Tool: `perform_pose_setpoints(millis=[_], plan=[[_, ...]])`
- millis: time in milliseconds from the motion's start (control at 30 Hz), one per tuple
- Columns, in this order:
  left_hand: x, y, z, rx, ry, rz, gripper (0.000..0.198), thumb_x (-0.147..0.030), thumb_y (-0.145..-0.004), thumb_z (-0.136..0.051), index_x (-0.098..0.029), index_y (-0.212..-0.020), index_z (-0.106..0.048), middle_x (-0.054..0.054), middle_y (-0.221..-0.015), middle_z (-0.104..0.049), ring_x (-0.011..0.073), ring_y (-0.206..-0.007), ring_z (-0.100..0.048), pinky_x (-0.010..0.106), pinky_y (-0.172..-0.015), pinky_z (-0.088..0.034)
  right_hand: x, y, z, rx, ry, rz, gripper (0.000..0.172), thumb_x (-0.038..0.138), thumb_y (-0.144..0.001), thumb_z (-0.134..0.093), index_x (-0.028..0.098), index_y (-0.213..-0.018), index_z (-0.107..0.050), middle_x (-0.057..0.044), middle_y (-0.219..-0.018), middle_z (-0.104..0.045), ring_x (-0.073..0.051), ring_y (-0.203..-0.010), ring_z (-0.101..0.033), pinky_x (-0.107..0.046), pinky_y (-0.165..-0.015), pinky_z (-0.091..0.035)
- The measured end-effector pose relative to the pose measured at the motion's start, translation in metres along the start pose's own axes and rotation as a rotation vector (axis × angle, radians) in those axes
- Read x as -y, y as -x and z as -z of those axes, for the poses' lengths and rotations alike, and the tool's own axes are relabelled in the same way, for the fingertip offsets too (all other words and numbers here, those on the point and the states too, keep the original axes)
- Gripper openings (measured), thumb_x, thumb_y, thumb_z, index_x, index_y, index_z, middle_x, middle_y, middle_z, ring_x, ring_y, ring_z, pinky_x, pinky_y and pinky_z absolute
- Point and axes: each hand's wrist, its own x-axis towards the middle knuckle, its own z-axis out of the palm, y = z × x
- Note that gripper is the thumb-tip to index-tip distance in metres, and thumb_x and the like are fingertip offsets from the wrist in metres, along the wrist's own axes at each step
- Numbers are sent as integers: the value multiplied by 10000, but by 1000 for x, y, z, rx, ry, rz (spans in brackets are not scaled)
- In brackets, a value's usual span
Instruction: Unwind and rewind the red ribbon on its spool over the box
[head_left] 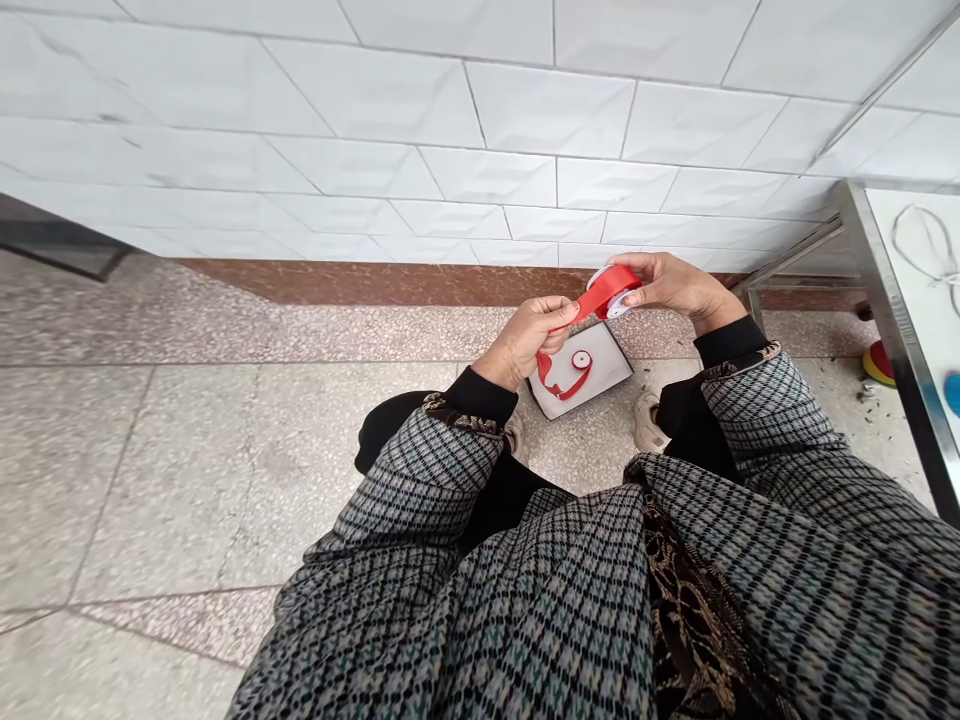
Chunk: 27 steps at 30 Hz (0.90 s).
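Note:
My right hand (671, 285) grips a white spool of red ribbon (615, 290) in front of me. My left hand (525, 340) is closed on the free end of that ribbon, pulled out from the spool, and a loose tail hangs below it. On the floor between my feet lies a white box (607, 375) with a dark rim. A second small red ribbon roll (581, 360) rests in the box.
A metal-edged table (892, 320) with a white top stands at the right, a white cord (930, 240) lying on it. A red and yellow object (877, 362) sits on the floor under it. A white tiled wall (480, 130) rises ahead above the stone floor.

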Motion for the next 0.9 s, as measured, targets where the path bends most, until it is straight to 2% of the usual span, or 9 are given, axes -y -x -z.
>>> perform_pose_setpoints(millis=[300,567,700,900], plan=[[5,-2,-7,-46,99,-116,439,-352,-909,-927,-202,-733,-553,-134,-528,-308,11,-421,-198,154,-429,-174,-5,-4,1,38,-153,-12,604,341,-707,-1132,186,-1222,-858,-49,-1138,-869,-184,-988,-773,-309,-922,-611],[10,-6,-9,-101,74,-105,403,-365,-922,-922,-190,-757,-599,-133,-521,-321,10,-424,-204,158,-441,-158,-11,-8,0,65,-265,-7,567,276,-722,-1123,185,-1218,-865,-37,-1057,-874,-167,-888,-770,-277,-833,-617],[14,-7,-12,-102,97,-78,453,-355,-906,-940,-199,-734,-551,-134,-511,-325,8,-419,-199,163,-439,-158,-17,-10,3,45,-332,-9,576,279,-715,-1130,217,-1222,-865,-13,-1018,-864,-155,-840,-758,-255,-772,-621],[16,-10,-15,-130,139,-99,444,-328,-923,-913,-202,-734,-531,-137,-515,-298,12,-418,-190,160,-439,-145,-19,-10,4,34,-345,-13,606,256,-720,-1131,246,-1258,-852,15,-1027,-854,-133,-850,-764,-244,-798,-635]])
